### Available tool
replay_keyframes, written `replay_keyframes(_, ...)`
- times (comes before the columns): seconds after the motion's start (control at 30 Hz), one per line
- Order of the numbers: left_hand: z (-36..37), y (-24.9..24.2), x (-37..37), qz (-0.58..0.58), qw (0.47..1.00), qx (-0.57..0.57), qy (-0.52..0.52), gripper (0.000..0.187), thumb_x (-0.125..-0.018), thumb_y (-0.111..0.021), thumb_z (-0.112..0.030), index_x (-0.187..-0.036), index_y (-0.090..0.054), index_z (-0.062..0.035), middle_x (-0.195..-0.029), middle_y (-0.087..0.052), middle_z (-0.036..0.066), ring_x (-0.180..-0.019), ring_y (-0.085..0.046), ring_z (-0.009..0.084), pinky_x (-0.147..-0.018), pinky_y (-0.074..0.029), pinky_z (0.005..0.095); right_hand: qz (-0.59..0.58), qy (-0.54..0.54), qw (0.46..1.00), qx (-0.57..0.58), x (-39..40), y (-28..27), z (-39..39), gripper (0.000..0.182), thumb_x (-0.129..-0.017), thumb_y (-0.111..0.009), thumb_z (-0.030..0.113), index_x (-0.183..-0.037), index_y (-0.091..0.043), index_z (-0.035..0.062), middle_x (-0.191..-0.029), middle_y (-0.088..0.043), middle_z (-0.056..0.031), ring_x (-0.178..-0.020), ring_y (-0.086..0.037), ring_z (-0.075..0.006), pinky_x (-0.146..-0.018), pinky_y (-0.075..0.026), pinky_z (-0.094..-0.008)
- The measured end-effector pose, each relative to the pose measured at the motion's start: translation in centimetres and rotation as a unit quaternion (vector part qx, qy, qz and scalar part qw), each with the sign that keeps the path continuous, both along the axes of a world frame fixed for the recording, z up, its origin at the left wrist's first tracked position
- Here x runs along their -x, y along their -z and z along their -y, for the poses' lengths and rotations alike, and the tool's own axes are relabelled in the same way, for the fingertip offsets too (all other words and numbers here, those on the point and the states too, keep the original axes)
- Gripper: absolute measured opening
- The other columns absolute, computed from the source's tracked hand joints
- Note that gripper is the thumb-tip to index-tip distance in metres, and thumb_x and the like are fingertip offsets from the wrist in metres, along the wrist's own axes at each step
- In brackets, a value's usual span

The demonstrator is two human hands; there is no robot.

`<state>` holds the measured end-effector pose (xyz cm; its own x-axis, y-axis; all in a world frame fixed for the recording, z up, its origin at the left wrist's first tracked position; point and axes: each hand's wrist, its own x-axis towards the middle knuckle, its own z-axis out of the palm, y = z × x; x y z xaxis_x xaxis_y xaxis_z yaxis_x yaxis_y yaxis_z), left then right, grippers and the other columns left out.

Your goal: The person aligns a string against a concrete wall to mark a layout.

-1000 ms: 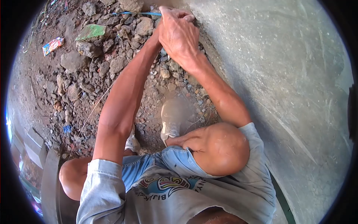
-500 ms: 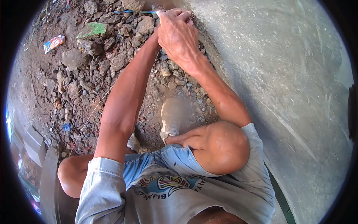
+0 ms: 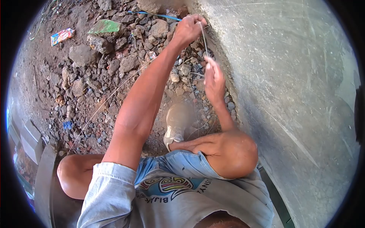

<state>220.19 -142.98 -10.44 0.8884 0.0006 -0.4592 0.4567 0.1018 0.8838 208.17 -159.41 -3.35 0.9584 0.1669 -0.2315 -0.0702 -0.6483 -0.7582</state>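
Note:
My left hand (image 3: 189, 29) is closed near the top of the view, beside the edge of the concrete, with a thin pale string (image 3: 203, 39) at its fingers. From there the string runs down to my right hand (image 3: 215, 79), whose fingertips are pinched on it. A short gap separates the two hands. A blue strand (image 3: 163, 16) lies over the stones and reaches my left hand; whether it is held is not visible. Another thin line (image 3: 99, 107) stretches from the lower left up toward my left forearm.
Stones and soil (image 3: 81, 56) cover the ground at the left, with a green fragment (image 3: 104, 26), a colourful wrapper (image 3: 62, 36) and a blue scrap (image 3: 67, 125). A grey concrete surface (image 3: 289, 76) fills the right side. My shoe (image 3: 175, 131) is below my hands.
My right hand has come away from my left hand, down toward my knee, and the pale string now shows between them. My left hand has shifted slightly right in the view.

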Motion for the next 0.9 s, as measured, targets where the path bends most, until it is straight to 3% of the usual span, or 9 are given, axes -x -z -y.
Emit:
replay_keyframes(0.1,-0.2,-0.7,0.0,-0.062,0.997,0.036,-0.016,0.013,-0.091,-0.055,-0.013,-0.096,-0.067,-0.0101,-0.072,-0.063,0.001,-0.057,-0.055,0.0088,-0.053,-0.046,0.0254,-0.19,0.072,0.978,-0.041,2.3,-0.5,1.2,0.031,-0.102,-0.044,0.015,-0.126,-0.058,0.0023,-0.102,-0.068,-0.0132,-0.095,-0.064,-0.017,-0.085,-0.049,-0.0297)
replay_keyframes(0.17,-0.9,0.0,0.0,0.001,0.994,-0.098,0.046,0.019,-0.091,-0.054,-0.018,-0.099,-0.069,-0.0105,-0.073,-0.066,0.003,-0.061,-0.06,0.0106,-0.058,-0.049,0.0276,-0.186,0.04,0.978,-0.081,3.3,0.9,2.0,0.037,-0.104,-0.045,0.025,-0.127,-0.057,0.0,-0.085,-0.062,-0.0039,-0.077,-0.055,-0.0081,-0.07,-0.046,-0.0236)
replay_keyframes(0.27,-1.5,0.1,-0.1,0.091,0.96,-0.246,0.103,0.03,-0.091,-0.05,-0.026,-0.104,-0.072,-0.0105,-0.076,-0.071,0.005,-0.069,-0.066,0.0135,-0.067,-0.053,0.0313,0.127,-0.103,0.976,0.146,0.9,3.3,2.9,0.041,-0.104,-0.042,0.029,-0.128,-0.056,-0.0004,-0.112,-0.065,-0.0124,-0.102,-0.06,-0.0156,-0.088,-0.048,-0.0298)
replay_keyframes(0.3,-1.9,-0.5,-0.2,0.107,0.949,-0.271,0.123,0.03,-0.091,-0.05,-0.026,-0.104,-0.072,-0.0106,-0.076,-0.071,0.006,-0.07,-0.066,0.0137,-0.068,-0.053,0.0316,0.023,-0.026,0.992,0.122,-0.1,1.9,2.0,0.044,-0.104,-0.04,0.032,-0.131,-0.054,-0.0003,-0.135,-0.055,-0.0153,-0.123,-0.052,-0.0214,-0.103,-0.042,-0.0373)
replay_keyframes(0.4,-3.0,-1.0,-0.3,0.088,0.947,-0.251,0.179,0.03,-0.091,-0.051,-0.024,-0.107,-0.072,-0.0104,-0.074,-0.069,0.006,-0.068,-0.065,0.0124,-0.065,-0.053,0.0304,-0.101,0.077,0.987,-0.097,-3.1,2.9,1.1,0.043,-0.103,-0.043,0.027,-0.138,-0.048,0.0021,-0.135,-0.055,-0.0122,-0.121,-0.052,-0.0205,-0.104,-0.04,-0.0392)
replay_keyframes(0.5,-4.1,-0.9,-0.4,0.043,0.959,-0.173,0.222,0.03,-0.092,-0.052,-0.022,-0.111,-0.071,-0.0089,-0.075,-0.068,0.006,-0.066,-0.064,0.0123,-0.063,-0.053,0.0291,-0.187,0.161,0.924,-0.292,-5.8,4.2,-1.6,0.046,-0.102,-0.048,0.023,-0.144,-0.041,0.0048,-0.135,-0.055,-0.0095,-0.118,-0.053,-0.0185,-0.102,-0.041,-0.0394)
replay_keyframes(0.6,-4.1,-1.9,0.6,0.013,0.973,-0.087,0.211,0.03,-0.093,-0.053,-0.02,-0.115,-0.068,-0.0067,-0.078,-0.068,0.005,-0.065,-0.063,0.0132,-0.06,-0.053,0.028,-0.203,0.171,0.906,-0.331,-8.0,4.8,-4.5,0.048,-0.101,-0.051,0.02,-0.145,-0.038,0.0064,-0.131,-0.057,-0.0079,-0.114,-0.054,-0.0166,-0.097,-0.044,-0.0372)
replay_keyframes(0.73,-4.8,-3.0,0.7,-0.076,0.97,-0.061,0.223,0.028,-0.097,-0.054,-0.021,-0.118,-0.068,-0.0095,-0.079,-0.067,0.005,-0.064,-0.062,0.0111,-0.06,-0.054,0.0263,-0.25,0.218,0.818,-0.47,-9.6,4.6,-5.4,0.04,-0.1,-0.053,0.018,-0.138,-0.046,0.0083,-0.125,-0.059,-0.0058,-0.108,-0.056,-0.0166,-0.097,-0.043,-0.0394)
replay_keyframes(0.9,-4.5,-2.8,1.0,-0.081,0.977,-0.003,0.195,0.021,-0.095,-0.055,-0.015,-0.108,-0.072,-0.0089,-0.07,-0.064,0.003,-0.059,-0.058,0.0106,-0.054,-0.049,0.025,-0.302,0.215,0.73,-0.574,-8.4,3.8,-4.2,0.043,-0.086,-0.061,0.036,-0.121,-0.055,0.012,-0.113,-0.059,-0.0034,-0.102,-0.054,-0.0197,-0.095,-0.042,-0.0419)
